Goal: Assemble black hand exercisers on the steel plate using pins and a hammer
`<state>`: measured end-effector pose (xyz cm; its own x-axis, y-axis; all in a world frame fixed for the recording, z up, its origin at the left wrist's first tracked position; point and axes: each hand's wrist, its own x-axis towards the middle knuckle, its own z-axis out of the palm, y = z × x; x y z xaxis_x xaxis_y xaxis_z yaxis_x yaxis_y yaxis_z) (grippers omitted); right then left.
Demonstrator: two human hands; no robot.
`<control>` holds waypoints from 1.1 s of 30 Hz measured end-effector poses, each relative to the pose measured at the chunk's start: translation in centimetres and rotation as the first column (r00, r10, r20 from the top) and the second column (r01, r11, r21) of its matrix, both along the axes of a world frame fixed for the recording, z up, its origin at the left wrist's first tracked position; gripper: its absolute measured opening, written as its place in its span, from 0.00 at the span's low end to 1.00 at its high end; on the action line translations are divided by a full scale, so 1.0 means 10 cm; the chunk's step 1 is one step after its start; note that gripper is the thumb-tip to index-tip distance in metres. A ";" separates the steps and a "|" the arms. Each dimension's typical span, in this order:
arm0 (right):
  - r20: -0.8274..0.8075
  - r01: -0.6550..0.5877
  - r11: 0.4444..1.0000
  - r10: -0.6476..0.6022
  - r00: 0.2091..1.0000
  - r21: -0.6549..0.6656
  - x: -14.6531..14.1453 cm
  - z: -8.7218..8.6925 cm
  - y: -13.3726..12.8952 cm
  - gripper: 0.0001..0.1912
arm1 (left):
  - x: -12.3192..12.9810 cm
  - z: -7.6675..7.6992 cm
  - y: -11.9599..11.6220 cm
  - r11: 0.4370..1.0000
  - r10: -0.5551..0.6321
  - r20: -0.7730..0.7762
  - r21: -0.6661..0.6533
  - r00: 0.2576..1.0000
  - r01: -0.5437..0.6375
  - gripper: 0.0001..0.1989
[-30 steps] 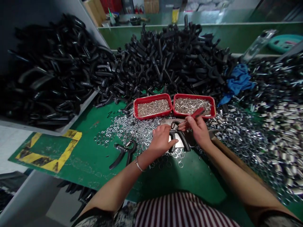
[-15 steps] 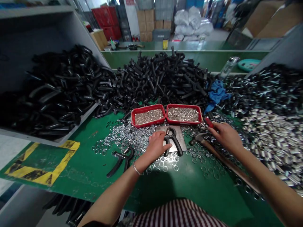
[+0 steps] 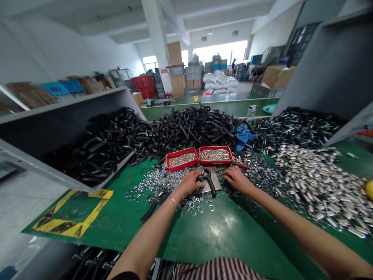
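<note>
Left hand (image 3: 189, 183), fingers curled, clasps a black plastic hand gripper (image 3: 210, 186) on a steel plate (image 3: 215, 181) among loose, shiny washers (image 3: 159, 182). Behind, two red trays (image 3: 215, 148) hold small silver fittings (image 3: 215, 154). Right hand (image 3: 237, 179) lies loosely spread on the green surface (image 3: 221, 233).

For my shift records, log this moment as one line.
left hand: on black curved plastic grip | right hand: over silver metal washers

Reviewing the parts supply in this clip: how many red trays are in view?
2: a left red tray of small silver parts and a right red tray of short metal pins, side by side on the green mat. Others could be hidden under the piles.
</note>
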<state>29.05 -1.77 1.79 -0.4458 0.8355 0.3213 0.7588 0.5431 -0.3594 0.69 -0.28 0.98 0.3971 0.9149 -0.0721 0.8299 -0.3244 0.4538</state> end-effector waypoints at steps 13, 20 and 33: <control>-0.086 0.166 0.976 -0.155 0.984 0.138 -0.38 0.00 0.77 0.10 | 0.23 0.41 0.61 0.913 0.267 0.052 0.307 0.962 -0.270 0.14; -0.028 0.148 0.981 -0.146 0.989 0.128 -0.41 -0.20 1.00 0.12 | 0.22 0.18 0.80 0.946 0.201 0.021 0.257 0.979 -0.200 0.16; 0.010 0.196 0.959 -0.202 0.979 0.203 -0.44 -0.27 0.99 0.12 | 0.12 0.15 0.79 0.965 0.071 0.013 0.252 0.997 -0.072 0.10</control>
<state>24.66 8.16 -0.86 -0.2891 0.8286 0.4795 0.8680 0.4381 -0.2338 1.86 7.61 2.45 0.3302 0.9292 0.1660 0.8533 -0.3690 0.3685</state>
